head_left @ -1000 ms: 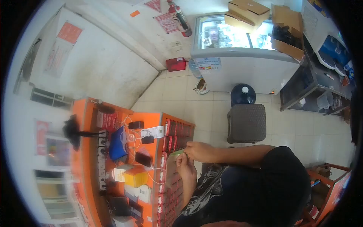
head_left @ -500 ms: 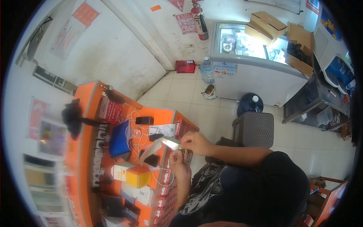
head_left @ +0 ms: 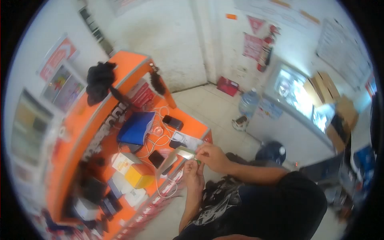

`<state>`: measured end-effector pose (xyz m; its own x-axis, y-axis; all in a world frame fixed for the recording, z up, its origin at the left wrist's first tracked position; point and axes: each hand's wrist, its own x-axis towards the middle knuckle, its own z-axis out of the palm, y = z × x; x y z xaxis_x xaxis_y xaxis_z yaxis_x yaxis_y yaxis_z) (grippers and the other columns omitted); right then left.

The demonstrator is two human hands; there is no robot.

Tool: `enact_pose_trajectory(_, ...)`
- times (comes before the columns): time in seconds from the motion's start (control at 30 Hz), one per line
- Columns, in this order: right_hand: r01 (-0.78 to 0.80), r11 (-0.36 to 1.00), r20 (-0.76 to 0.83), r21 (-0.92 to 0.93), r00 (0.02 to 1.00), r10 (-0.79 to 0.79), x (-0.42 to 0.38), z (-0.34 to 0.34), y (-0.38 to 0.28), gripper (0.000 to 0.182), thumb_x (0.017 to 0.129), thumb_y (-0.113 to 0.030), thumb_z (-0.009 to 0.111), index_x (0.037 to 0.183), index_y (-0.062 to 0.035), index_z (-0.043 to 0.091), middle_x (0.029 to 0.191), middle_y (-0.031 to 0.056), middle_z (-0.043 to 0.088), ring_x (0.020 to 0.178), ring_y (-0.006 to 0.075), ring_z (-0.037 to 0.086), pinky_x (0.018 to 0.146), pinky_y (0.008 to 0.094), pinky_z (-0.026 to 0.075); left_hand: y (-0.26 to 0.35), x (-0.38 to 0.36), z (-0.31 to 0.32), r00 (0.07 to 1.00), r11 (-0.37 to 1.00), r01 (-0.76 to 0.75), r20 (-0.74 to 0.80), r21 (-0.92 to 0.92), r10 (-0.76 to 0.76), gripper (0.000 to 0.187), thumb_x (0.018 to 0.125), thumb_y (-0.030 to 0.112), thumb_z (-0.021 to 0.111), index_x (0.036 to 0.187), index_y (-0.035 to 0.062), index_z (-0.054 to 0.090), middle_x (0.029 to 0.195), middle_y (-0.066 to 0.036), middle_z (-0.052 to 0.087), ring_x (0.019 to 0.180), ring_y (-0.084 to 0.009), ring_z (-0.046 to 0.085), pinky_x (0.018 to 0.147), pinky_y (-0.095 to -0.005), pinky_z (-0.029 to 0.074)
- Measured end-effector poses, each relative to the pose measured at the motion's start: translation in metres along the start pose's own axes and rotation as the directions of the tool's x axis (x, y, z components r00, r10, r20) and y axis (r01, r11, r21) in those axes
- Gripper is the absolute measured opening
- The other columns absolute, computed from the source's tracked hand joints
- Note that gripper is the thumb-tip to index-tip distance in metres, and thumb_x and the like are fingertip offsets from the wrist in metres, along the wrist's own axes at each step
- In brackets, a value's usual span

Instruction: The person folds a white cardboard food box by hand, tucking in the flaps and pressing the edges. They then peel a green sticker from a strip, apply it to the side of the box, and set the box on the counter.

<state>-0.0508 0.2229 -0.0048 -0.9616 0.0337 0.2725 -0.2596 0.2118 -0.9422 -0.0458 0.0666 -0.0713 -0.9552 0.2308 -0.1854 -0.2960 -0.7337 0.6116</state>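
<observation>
My right hand (head_left: pixel 213 157) comes in from the right, its fingers pinched on the end of a pale, shiny strip (head_left: pixel 184 153). Just below it, my left hand (head_left: pixel 193 172) is closed at the same end, fingertips nearly touching the right ones. A small green piece (head_left: pixel 198 162) shows between the fingers. The strip reaches left over the edge of the orange counter (head_left: pixel 192 120) and curves down. Near it on the counter lie a dark phone (head_left: pixel 156 159) and a paper (head_left: pixel 188 141).
A yellow and white box (head_left: pixel 139 176), a blue folder (head_left: pixel 136 128), white cables and a black device (head_left: pixel 173 122) are on the counter. Beyond stand a glass-topped freezer (head_left: pixel 292 120), a large water bottle (head_left: pixel 249 103) and a dark blue jug (head_left: pixel 271 153). A fire extinguisher (head_left: pixel 265 54) hangs on the wall.
The camera view has turned, so the counter appears tilted and the freezer lies farther right. Both hands still hold the strip's end in much the same pose.
</observation>
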Motion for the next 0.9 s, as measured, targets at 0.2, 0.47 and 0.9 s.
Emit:
enact_pose_trajectory(0.2, -0.127, 0.990, 0.237, 0.055, 0.965, 0.110, 0.035, -0.035, 0.046, 0.011, 0.090, -0.011, 0.071, 0.092, 0.0002, 0.071, 0.111, 0.0138, 0.066, 0.103, 0.0228, 0.065, 0.088, 0.0333, 0.051, -0.051, 0.022, 0.027, 0.971, 0.979, -0.179, -0.177, -0.092, 0.161, 0.013, 0.095, 0.004, 0.069, 0.104, 0.0053, 0.059, 0.101, -0.004, 0.064, 0.099, -0.0168, 0.064, 0.103, -0.0425, 0.052)
enact_pose_trajectory(0.47, -0.248, 0.968, 0.564, 0.039, 0.805, 0.183, 0.054, -0.070, 0.124, 0.011, 0.089, -0.010, 0.072, 0.094, -0.0007, 0.071, 0.115, 0.0149, 0.067, 0.108, 0.0249, 0.065, 0.092, 0.0345, 0.051, -0.139, 0.029, 0.035, 0.818, 0.922, -0.340, -0.543, -0.185, 0.192, 0.013, 0.097, 0.003, 0.065, 0.110, 0.0021, 0.065, 0.112, -0.012, 0.070, 0.107, -0.0224, 0.068, 0.100, -0.0412, 0.055)
enact_pose_trajectory(0.9, -0.093, 0.992, 0.584, 0.085, 0.811, 0.026, -0.014, -0.064, 0.179, 0.011, 0.088, -0.008, 0.072, 0.094, -0.0008, 0.066, 0.113, 0.0155, 0.067, 0.104, 0.0325, 0.066, 0.089, 0.0384, 0.054, -0.199, -0.003, 0.000, 0.689, 0.938, -0.347, -0.675, 0.013, 0.264, 0.014, 0.100, 0.012, 0.065, 0.108, 0.0027, 0.057, 0.107, -0.011, 0.065, 0.094, -0.0219, 0.064, 0.082, -0.0367, 0.054)
